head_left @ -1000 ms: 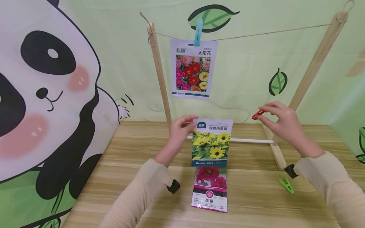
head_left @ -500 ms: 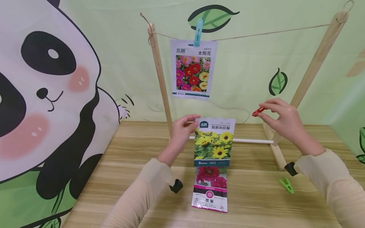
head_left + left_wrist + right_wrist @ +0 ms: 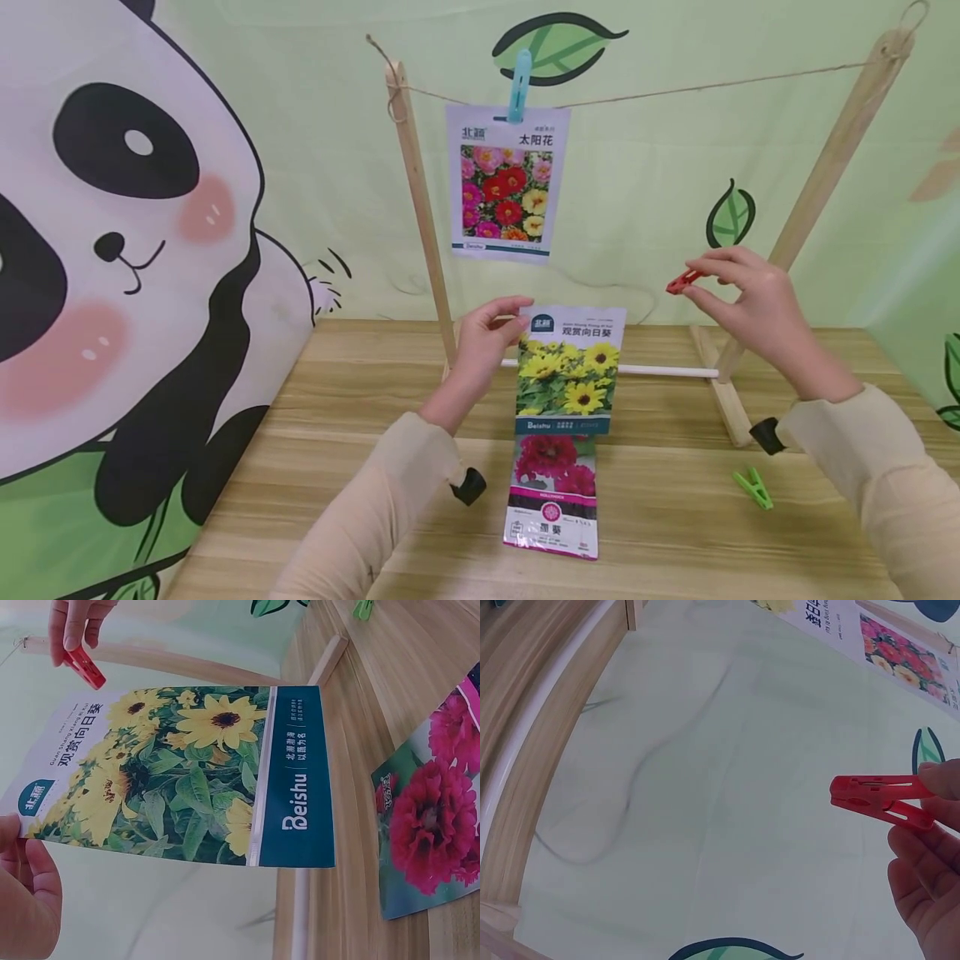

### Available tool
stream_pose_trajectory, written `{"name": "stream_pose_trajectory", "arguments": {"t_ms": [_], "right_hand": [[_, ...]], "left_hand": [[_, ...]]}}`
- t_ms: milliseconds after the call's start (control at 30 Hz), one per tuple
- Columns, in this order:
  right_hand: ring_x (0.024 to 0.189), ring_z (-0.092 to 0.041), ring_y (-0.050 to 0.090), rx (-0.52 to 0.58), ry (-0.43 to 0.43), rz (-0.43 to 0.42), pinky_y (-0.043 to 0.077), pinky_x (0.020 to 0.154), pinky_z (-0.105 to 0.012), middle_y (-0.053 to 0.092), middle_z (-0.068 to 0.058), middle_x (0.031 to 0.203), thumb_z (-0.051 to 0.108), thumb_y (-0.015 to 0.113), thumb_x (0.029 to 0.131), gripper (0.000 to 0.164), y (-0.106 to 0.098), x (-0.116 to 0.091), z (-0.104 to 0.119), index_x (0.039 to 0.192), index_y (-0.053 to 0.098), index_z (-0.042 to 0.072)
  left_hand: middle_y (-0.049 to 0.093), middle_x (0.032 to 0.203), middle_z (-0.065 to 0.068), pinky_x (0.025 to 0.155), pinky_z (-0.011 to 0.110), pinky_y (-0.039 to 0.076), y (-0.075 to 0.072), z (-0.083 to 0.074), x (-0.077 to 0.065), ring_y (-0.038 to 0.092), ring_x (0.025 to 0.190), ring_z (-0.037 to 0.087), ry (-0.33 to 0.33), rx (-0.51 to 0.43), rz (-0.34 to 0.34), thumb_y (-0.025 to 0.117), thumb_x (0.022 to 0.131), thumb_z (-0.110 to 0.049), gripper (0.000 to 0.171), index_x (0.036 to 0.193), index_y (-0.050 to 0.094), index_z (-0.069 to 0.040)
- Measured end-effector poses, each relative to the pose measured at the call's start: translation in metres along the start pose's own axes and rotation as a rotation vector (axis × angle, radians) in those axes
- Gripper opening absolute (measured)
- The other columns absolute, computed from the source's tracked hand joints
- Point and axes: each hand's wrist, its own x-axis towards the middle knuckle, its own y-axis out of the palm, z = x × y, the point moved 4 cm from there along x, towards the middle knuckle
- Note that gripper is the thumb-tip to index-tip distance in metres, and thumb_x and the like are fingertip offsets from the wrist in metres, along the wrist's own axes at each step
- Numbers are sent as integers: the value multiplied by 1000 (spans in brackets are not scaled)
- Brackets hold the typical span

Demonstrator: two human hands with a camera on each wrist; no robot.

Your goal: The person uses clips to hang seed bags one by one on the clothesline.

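My left hand [image 3: 483,346] pinches the upper left corner of a seed packet [image 3: 567,375] printed with yellow sunflowers, holding it above the table. In the left wrist view the packet [image 3: 180,780] stretches away from the thumb and fingers. Over to the right, my right hand [image 3: 757,308] pinches a red clothespin [image 3: 682,282] between thumb and fingers. The right wrist view shows the clothespin [image 3: 881,799] with its jaw end pointing away from the hand. Beneath the sunflower packet lies a hollyhock seed packet [image 3: 552,508] on the table, its top edge covered.
A wooden frame [image 3: 832,158] carries a twine line [image 3: 712,86]. From the twine hangs a packet with mixed flowers [image 3: 506,187], clipped by a blue clothespin [image 3: 519,87]. A green clothespin [image 3: 753,487] lies on the table [image 3: 675,517] at the right.
My left hand has shifted slightly right and up with the sunflower packet. The right hand has risen a little with the red clothespin. The hanging packet stays put.
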Motion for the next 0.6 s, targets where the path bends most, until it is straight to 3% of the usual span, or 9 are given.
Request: {"name": "stream_pose_trajectory", "arguments": {"t_ms": [233,600], "right_hand": [[74,-1,47,-8,11,9,34,67,-5,62,-12,93,-4,73,64,32,-1,2,0,95,66,-2],[75,6,43,-17,20,15,33,66,-6,63,-12,96,-2,73,65,33,-3,6,1,97,66,0]], "left_hand": [[56,104,6,74,25,50,2,-2,1,55,87,14,13,23,7,57,84,-7,22,105,63,-8],[56,103,6,74,25,50,3,-5,4,55,88,15,17,42,8,57,84,-8,21,105,64,-9]]}}
